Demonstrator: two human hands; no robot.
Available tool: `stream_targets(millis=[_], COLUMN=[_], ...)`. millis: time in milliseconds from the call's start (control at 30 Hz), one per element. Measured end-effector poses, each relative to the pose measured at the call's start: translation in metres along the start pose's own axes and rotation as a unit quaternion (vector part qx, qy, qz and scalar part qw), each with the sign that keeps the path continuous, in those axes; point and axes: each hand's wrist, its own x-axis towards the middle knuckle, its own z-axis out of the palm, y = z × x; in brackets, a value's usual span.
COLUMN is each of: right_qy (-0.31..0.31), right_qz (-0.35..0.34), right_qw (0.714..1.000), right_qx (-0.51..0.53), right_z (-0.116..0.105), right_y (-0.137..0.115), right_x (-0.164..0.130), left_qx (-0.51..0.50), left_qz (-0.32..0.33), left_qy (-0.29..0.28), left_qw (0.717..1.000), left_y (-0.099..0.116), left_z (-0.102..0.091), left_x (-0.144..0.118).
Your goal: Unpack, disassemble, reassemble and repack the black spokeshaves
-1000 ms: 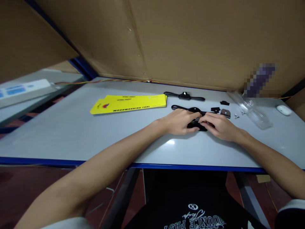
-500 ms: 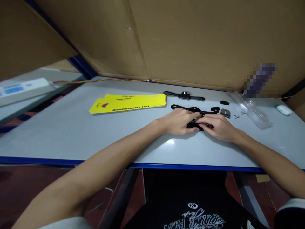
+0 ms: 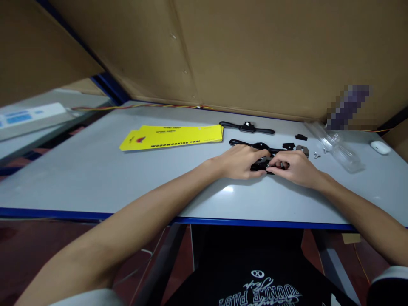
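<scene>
Close to the front of the table, a black spokeshave [image 3: 259, 165] lies under my hands, its ends mostly covered. My left hand [image 3: 240, 162] is closed round its left side, thumb along the near edge and fingers over the far side. Over the middle of the tool, my right hand [image 3: 295, 168] pinches a small silvery thumbscrew, largely hidden between thumb and fingertips. Just beyond my hands lies a second black spokeshave [image 3: 237, 143], partly covered by my left hand. A third spokeshave [image 3: 247, 127], with a light screw on its middle, rests farther back.
Yellow printed cards [image 3: 174, 137] lie to the left. Right of the spokeshaves are black cap pieces [image 3: 301, 137], a grey metal blade [image 3: 302, 150], and small silvery screws [image 3: 316, 155]. Clear plastic packaging [image 3: 344, 155] and a white mouse [image 3: 380, 147] sit farther right. Cardboard [image 3: 255, 55] walls the back.
My right hand has shifted slightly right and its fingers have lifted and curled, showing more of the spokeshave's middle. My left hand keeps its hold.
</scene>
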Motion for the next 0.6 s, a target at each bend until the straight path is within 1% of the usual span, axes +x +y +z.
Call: stream_targets(millis=[300,367,500,600], right_qy=[0.005,-0.010,-0.066,-0.081], right_qz=[-0.070,-0.081,-0.098,-0.111], right_qw=[0.994,0.993,0.991,0.988], right_qx=[-0.080,-0.083,-0.070,-0.069], right_z=[-0.0038,-0.0048,-0.0073,-0.0094], right_y=[-0.0004,-0.0021,-0.0060,-0.0064], right_x=[-0.0002,-0.0011,-0.0029,-0.0031], left_qx=[-0.012,-0.013,-0.012,-0.010], left_qz=[0.000,-0.004,-0.002,-0.002], left_qy=[0.004,-0.002,-0.007,-0.005], left_qw=[1.000,1.000,1.000,1.000], left_y=[-0.0001,-0.0001,0.0000,0.0003], left_z=[-0.0002,-0.0006,-0.0016,-0.0022], left_x=[-0.0006,-0.0003,-0.0002,-0.0004])
